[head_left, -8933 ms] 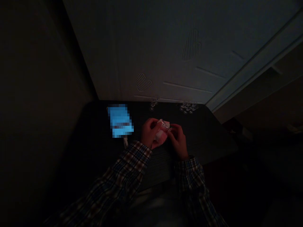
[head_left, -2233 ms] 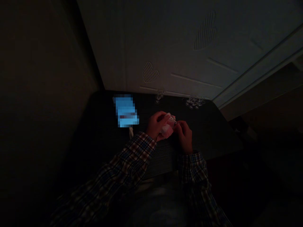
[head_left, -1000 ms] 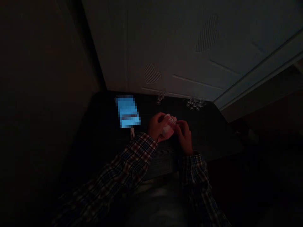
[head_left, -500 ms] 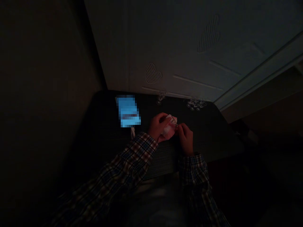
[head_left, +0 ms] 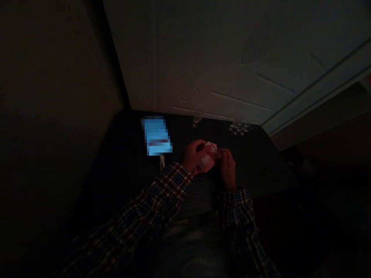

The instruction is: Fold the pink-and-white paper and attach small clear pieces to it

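Note:
The light is very dim. My left hand [head_left: 193, 155] grips a small pink and white bundle [head_left: 206, 163], soft-looking and crumpled, from its left side, with the thumb lying over it. At the bundle's upper right a thin, shiny clear piece [head_left: 216, 153] catches the light. Against that piece the fingertips of my right hand [head_left: 227, 168] are pinched together. What exactly lies between them is too dark and small to make out. Both hands are close together above the dark tabletop [head_left: 261, 170].
A lit, blurred phone-like screen [head_left: 157, 135] lies to the left, a pale cable [head_left: 162, 162] at its near end. Along the back edge sit a small group of clear pieces [head_left: 196, 120] and a larger cluster of clear pieces [head_left: 240, 127]. Behind rises a pale panel [head_left: 220, 58] with heart reliefs.
The right fingertips shift slightly toward and away from the bundle's edge, staying pinched. The left hand keeps its grip, its thumb a little lower. Since the oldest frame the whole view has shifted.

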`<state>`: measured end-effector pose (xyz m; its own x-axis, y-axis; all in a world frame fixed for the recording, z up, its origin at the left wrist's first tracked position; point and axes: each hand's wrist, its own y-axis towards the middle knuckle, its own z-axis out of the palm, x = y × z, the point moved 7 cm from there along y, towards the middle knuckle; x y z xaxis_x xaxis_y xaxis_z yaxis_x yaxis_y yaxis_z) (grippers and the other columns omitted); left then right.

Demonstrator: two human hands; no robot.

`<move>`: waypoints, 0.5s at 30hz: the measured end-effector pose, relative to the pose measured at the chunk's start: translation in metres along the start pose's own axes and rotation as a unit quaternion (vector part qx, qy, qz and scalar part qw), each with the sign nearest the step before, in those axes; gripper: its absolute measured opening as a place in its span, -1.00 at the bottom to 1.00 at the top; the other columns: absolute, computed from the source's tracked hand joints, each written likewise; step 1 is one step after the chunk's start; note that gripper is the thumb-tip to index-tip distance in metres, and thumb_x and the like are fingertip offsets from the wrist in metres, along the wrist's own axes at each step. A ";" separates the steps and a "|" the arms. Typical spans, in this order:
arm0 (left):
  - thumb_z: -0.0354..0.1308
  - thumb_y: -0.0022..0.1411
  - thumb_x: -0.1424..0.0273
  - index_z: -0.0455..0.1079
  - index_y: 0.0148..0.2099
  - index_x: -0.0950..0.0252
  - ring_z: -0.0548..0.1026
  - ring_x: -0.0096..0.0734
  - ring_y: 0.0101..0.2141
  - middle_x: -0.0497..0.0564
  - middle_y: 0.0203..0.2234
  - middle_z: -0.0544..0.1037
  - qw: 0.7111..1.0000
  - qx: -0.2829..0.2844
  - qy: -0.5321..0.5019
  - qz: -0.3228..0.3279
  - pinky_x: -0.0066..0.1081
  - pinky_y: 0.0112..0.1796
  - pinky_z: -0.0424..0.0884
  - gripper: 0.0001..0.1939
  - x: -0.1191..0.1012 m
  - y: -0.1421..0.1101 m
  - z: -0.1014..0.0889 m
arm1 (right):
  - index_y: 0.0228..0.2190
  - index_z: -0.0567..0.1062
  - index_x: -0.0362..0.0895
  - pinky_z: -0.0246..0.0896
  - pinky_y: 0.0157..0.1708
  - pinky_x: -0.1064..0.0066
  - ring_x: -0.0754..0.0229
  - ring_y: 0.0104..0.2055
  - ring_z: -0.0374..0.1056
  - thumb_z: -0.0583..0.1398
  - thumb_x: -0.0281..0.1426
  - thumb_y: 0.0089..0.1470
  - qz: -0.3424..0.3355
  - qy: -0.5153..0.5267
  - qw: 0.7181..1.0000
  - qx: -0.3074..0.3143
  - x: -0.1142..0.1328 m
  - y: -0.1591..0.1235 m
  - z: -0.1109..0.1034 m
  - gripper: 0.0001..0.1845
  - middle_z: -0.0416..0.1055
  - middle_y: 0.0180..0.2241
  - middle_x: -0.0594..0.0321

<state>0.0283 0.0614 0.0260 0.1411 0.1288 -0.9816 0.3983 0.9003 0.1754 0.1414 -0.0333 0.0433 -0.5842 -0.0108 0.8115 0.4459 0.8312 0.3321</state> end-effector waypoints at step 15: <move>0.08 0.02 0.28 0.35 -0.37 0.31 0.36 -0.48 -0.45 -0.07 -0.51 0.43 1.000 0.004 -0.018 -0.009 -0.51 -0.45 0.26 -0.81 0.003 0.001 0.000 | -0.20 0.28 -0.08 0.17 -0.42 0.47 0.29 -0.43 0.29 0.00 -0.28 0.09 -0.004 0.016 1.000 0.005 0.000 0.000 0.002 -0.76 0.37 -0.41 0.30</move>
<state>0.0293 0.0622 0.0232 0.1655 0.0973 -0.9814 0.4084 0.8990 0.1580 0.1397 -0.0326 0.0426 -0.5662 -0.0356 0.8235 0.4340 0.8365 0.3346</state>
